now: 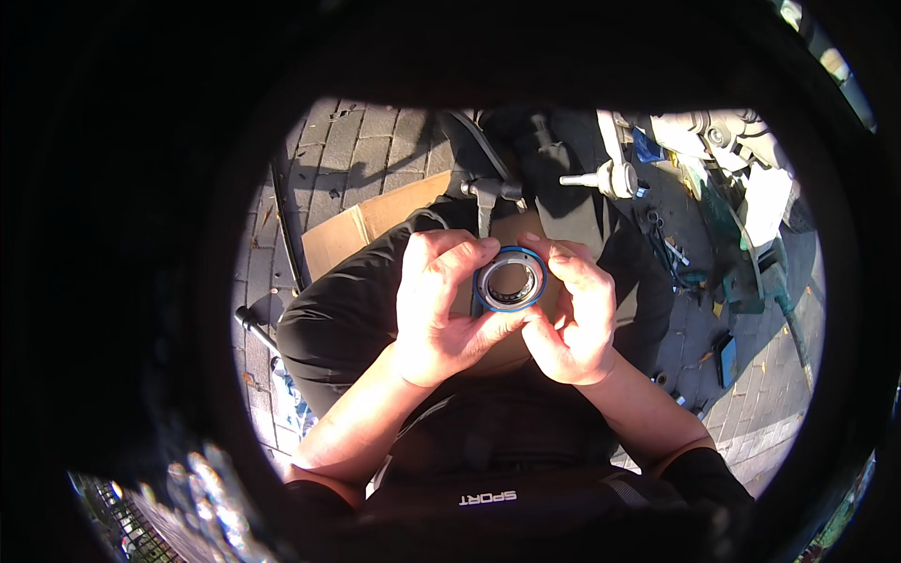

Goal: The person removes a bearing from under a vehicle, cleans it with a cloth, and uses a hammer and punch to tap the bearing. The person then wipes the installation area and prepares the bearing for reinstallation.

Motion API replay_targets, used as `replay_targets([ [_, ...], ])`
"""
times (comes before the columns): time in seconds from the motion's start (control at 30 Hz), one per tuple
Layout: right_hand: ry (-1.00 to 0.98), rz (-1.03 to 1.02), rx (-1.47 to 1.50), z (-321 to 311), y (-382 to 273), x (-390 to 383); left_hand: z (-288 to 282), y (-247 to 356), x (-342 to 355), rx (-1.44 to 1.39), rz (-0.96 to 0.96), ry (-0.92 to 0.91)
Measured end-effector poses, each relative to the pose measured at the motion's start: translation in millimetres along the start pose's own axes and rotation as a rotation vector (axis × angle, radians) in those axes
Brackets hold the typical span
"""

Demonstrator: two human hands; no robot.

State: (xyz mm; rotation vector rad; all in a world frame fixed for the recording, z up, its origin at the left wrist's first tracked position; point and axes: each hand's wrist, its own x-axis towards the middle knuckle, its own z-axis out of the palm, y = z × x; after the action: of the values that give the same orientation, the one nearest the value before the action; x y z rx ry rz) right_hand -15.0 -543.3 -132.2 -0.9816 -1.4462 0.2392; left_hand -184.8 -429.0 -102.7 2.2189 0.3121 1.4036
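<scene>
A hammer (485, 193) lies just beyond the hands, its handle running toward them, with a silver rod-ended joint (616, 178) farther to the right. Folded cardboard (375, 218) lies past the left knee, beside a long dark bar (285, 230). On the right, small loose tools (671, 249), a green metal piece (773, 278) and a flat blue-faced object (726, 360) crowd the paving (319, 136). Between the black-trousered legs (343, 300), the left hand (441, 300) and right hand (580, 310) grasp a blue-rimmed metal ring (484, 280) from either side, fingers at its upper edge and thumbs below. Fingertips cover parts of its rim, and the hammer handle's near end is hidden. A black surround cuts off the outer scene; the bright metal parts at upper right are hard to make out. The ring sits apart from both knees, with space on either side of the hands before the legs
</scene>
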Motion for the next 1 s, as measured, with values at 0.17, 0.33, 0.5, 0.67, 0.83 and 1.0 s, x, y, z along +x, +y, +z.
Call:
replay_targets([
  [0.17,-0.026,-0.019,-0.017,2,-1,6,1,-9,-6,-0.026,0.024,-0.007],
  [0.33,-0.020,0.025,-0.010,6,0,9,2,-7,-7,0.045,-0.008,0.052],
  [0.5,-0.005,0.192,0.028,2,7,6,-1,-7,-4,0.115,-0.032,0.043],
  [0.67,-0.341,0.494,-0.318,-18,25,-9,-5,-7,0,0.172,-0.043,0.052],
  [0.83,-1.306,0.742,-0.938,-23,40,-26,-9,-11,1,0.168,-0.045,0.065],
  [1.0,-1.211,0.896,-0.676,-16,37,-27,-20,-22,2,-0.152,-0.148,-0.047],
])
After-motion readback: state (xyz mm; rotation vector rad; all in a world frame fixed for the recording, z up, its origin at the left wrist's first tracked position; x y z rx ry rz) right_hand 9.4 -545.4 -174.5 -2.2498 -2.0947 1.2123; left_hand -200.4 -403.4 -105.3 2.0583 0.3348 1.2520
